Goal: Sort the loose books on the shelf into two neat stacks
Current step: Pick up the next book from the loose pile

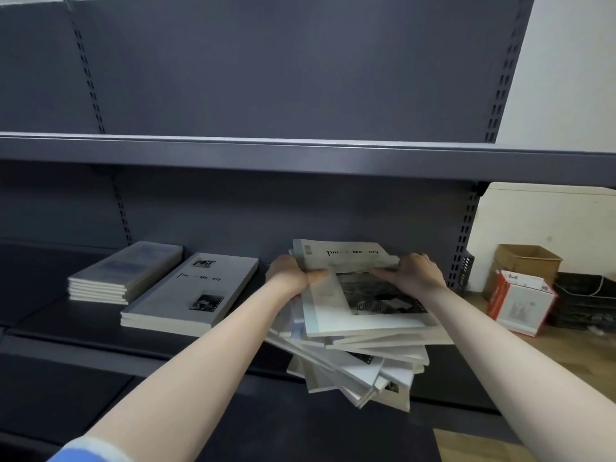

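A messy pile of loose books (360,348) fans out on the right of the dark grey shelf (83,328). Above its far end, a pale book (346,255) with black lettering on its cover is tilted up. My left hand (290,271) grips that book's left edge and my right hand (413,271) grips its right edge. To the left lie two neat stacks: a low stack (193,291) topped by a cover with the same lettering, and a taller stack of narrow books (123,271) further left.
An upper shelf board (300,155) overhangs the work area just above the hands. Right of the shelf unit, on a wooden floor, stand a brown cardboard box (526,261), a red and white box (520,301) and black crates (586,301).
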Tool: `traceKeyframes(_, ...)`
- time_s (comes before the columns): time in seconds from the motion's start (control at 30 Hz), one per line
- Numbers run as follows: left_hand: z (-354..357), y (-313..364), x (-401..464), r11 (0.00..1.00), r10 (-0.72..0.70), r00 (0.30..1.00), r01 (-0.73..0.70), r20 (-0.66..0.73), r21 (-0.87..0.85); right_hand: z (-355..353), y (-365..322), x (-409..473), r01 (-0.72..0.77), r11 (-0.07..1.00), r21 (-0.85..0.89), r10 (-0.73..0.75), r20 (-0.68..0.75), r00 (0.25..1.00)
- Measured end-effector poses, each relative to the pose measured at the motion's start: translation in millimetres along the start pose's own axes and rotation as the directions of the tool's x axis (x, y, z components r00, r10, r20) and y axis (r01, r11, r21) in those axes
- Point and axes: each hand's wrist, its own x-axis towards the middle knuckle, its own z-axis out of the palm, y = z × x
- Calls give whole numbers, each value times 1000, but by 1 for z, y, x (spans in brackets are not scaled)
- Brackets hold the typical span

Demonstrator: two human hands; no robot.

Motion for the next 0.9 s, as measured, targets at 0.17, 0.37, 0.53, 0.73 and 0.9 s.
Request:
traceKeyframes(0.17, 0, -3, 1, 996, 46, 999, -47, -20, -73, -2, 0, 0, -14, 996, 89, 12, 19, 1000)
traceKeyframes(0.37, -6, -12, 2, 980, 152, 979, -167, -139, -106, 3, -9, -2, -37, 974, 222, 29, 41, 999)
traceKeyframes(0.53, -18, -25, 8, 929, 158, 970, -210, -186, -304, 7, -21, -1, -26, 935, 354, -7, 93, 996)
traceKeyframes(0.73, -56, -51, 15, 840, 193, 950, -289, -245, -459, 12, -61, -3, 37, 866, 498, -58, 27, 998)
traceKeyframes(0.9, -103, -91, 34, 841, 179, 949, -285, -259, -460, 37, -123, -5, 91, 848, 523, -88, -30, 996)
